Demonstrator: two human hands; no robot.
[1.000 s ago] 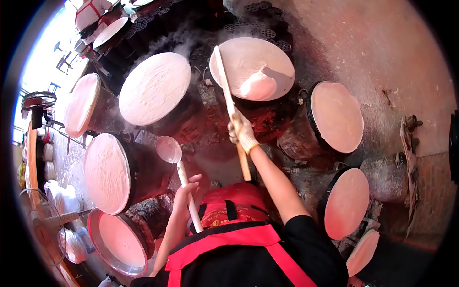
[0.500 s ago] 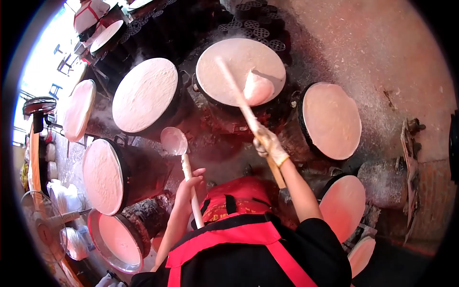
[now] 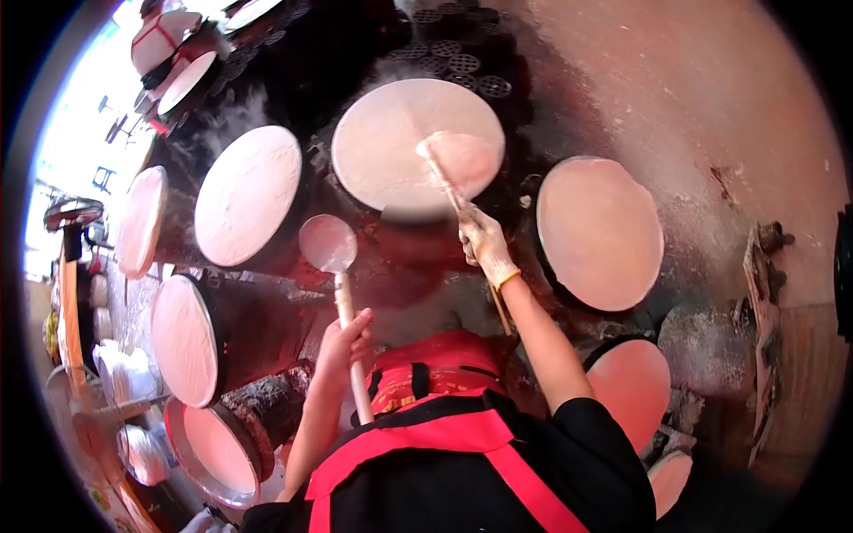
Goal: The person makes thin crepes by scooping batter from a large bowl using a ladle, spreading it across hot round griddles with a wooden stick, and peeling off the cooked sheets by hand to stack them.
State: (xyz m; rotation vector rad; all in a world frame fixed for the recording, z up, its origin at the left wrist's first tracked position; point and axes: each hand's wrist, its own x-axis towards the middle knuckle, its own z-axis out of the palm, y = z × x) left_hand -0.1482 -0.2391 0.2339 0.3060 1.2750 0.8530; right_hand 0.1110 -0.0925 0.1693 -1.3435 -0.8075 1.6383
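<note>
My left hand (image 3: 345,342) is wrapped round the pale handle of a ladle (image 3: 329,244), whose round bowl points away from me, off the nearest pot. My right hand (image 3: 484,238), whitish over the fingers and with a yellow band at the wrist, grips a long wooden stick (image 3: 444,175). The far end of the stick is over a large round white steaming surface (image 3: 378,133). There it meets a pale, glossy mass (image 3: 466,158); whether this is lifted or lying flat I cannot tell.
More pots with round white tops stand around me, including one at left (image 3: 249,195) and one at right (image 3: 600,231). A wide basin of pale liquid (image 3: 213,449) is lower left. A fan (image 3: 75,213) stands far left. Another person (image 3: 164,40) is at the upper left.
The stick's far end has drawn back toward me, and the pale mass on the far surface looks broader and flatter. My right hand moved slightly up and left; my left fingers closed round the ladle handle.
</note>
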